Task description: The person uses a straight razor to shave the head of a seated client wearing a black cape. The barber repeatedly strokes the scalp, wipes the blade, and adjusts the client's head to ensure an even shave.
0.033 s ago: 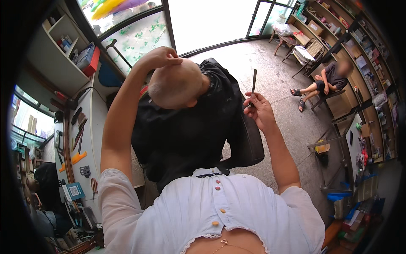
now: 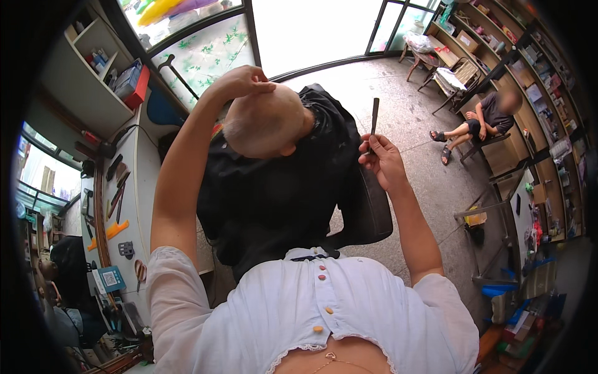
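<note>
A seated person's head [image 2: 260,124] with very short pale hair is in front of me, tilted to one side. A black barber cape [image 2: 268,193] covers that person's body. The fingers of my left hand [image 2: 237,83] rest bent on the scalp near the forehead, with nothing seen in them. To the right of the cape, my right hand [image 2: 387,165] is closed around a straight razor [image 2: 375,115]. Its slim black handle points up; the blade end is mostly hidden by my fingers. The razor is apart from the head.
On the left a white counter [image 2: 134,206] carries an orange comb [image 2: 116,229], scissors [image 2: 141,270] and other tools, beside a mirror. A black chair armrest [image 2: 375,215] is below my right hand. Another person [image 2: 492,118] sits by shelves at the right. A cane [image 2: 177,76] leans at the far left.
The view has shifted slightly, so the head and cape appear a little farther right. My left hand stays on the scalp and my right hand still holds the razor.
</note>
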Available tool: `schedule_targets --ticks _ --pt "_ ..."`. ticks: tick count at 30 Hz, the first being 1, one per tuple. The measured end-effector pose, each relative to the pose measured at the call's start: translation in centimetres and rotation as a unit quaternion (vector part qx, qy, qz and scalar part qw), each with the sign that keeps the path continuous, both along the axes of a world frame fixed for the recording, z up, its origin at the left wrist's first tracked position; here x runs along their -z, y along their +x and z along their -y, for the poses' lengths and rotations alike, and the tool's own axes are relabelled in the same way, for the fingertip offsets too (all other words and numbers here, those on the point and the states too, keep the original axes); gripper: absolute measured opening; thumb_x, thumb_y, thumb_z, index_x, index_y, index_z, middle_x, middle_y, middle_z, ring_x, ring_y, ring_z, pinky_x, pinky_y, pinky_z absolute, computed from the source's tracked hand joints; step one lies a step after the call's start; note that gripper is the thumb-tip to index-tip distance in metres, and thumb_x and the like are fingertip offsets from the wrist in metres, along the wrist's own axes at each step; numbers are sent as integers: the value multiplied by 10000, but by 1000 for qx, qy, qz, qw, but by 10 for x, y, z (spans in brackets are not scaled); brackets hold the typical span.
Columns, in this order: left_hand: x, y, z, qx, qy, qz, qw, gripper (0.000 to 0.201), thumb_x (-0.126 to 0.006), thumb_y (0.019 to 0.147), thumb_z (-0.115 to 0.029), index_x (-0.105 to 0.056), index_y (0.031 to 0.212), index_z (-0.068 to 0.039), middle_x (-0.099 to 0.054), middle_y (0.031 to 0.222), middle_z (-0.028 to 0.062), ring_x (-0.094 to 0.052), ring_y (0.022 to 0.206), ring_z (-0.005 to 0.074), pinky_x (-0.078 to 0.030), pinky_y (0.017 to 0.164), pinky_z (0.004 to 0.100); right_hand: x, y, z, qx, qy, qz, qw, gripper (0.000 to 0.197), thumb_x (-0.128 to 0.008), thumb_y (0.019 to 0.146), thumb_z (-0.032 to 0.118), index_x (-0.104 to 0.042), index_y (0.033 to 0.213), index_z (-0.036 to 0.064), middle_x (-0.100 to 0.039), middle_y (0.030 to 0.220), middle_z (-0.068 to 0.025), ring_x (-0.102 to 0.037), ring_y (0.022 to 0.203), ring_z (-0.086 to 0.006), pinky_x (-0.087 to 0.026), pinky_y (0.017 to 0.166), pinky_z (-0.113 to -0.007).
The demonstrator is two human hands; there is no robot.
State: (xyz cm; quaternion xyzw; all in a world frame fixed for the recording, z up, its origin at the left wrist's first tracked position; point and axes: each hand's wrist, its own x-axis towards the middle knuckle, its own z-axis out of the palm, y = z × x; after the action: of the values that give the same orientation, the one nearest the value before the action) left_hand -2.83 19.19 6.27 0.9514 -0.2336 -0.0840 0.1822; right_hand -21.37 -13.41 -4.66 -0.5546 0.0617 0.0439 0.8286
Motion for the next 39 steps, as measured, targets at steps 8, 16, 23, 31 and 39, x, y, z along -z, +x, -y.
schedule_targets --ticks 8,16,23,31,39 --pt "9 -13 -7 -19 -39 15 999 657 -641 737 -641 -665 1049 -64 -657 1016 151 -632 915 278 -497 788 365 -33 28 -85 -26 -157 65 985 253 -630 898 282 -633 1016 58 -574 753 15 -589 580 -56 -398 499 -168" --pt "8 5 -13 28 -32 -14 999 642 -683 721 -612 -674 1070 -73 -668 988 145 -630 914 255 -483 798 352 -50 53 -117 -36 -250 136 958 216 -626 898 236 -643 980 37 -595 761 -5 -574 537 -69 -416 486 -180" --pt "0 0 -4 16 16 16 1000 602 -734 690 -577 -682 1014 -73 -664 938 119 -626 861 234 -479 748 328 -50 62 -119 66 -418 252 870 168 -656 852 200 -678 939 58 -608 791 -67 -607 614 -151 -474 557 -278" --pt "1 0 -5 10 1 4 1000 585 -750 666 -567 -688 985 -81 -665 925 127 -627 870 244 -479 743 337 -54 48 -127 103 -532 294 787 130 -656 839 210 -686 919 113 -591 796 -63 -621 663 -245 -486 601 -347" --pt "1 3 -3 10 6 9 1000 611 -732 665 -599 -684 994 -86 -667 953 129 -631 879 251 -484 750 337 -60 53 -125 149 -542 309 767 124 -654 837 204 -680 913 110 -587 807 -65 -631 678 -246 -498 599 -354"
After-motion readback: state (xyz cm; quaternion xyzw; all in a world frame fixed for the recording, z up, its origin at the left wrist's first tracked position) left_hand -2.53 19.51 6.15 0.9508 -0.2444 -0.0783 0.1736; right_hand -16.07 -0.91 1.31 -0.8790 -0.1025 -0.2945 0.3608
